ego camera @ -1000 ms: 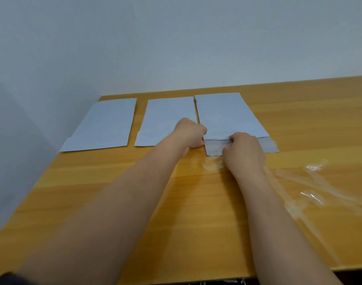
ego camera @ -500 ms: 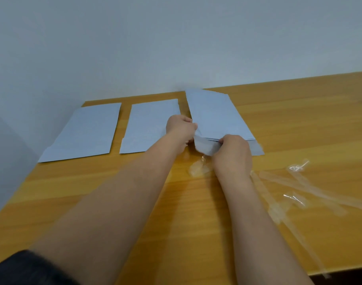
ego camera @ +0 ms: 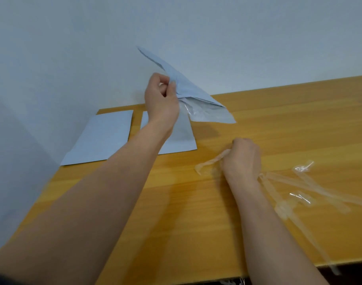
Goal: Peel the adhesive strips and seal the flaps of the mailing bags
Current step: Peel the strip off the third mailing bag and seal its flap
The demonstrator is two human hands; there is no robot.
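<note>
Our left hand [ego camera: 161, 99] pinches the mailing bag [ego camera: 188, 89] aloft, upper centre; right hand [ego camera: 242, 159] grips a peeled strip [ego camera: 209, 164] near the table [ego camera: 278, 120]. Bag looks light, floppy: we'd hold it near the flap.

Wooden table [ego camera: 289, 124]: two bags [ego camera: 101, 138], strips [ego camera: 320, 190].

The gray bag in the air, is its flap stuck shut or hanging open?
Hanging open. The gray bag, pinched by the left hand, has its flap drooping loose below the body, not folded over.

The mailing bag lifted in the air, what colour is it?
Pale grey-blue, plain with no pattern; the head view shows the lifted mailing bag pinched in the left hand.
</note>
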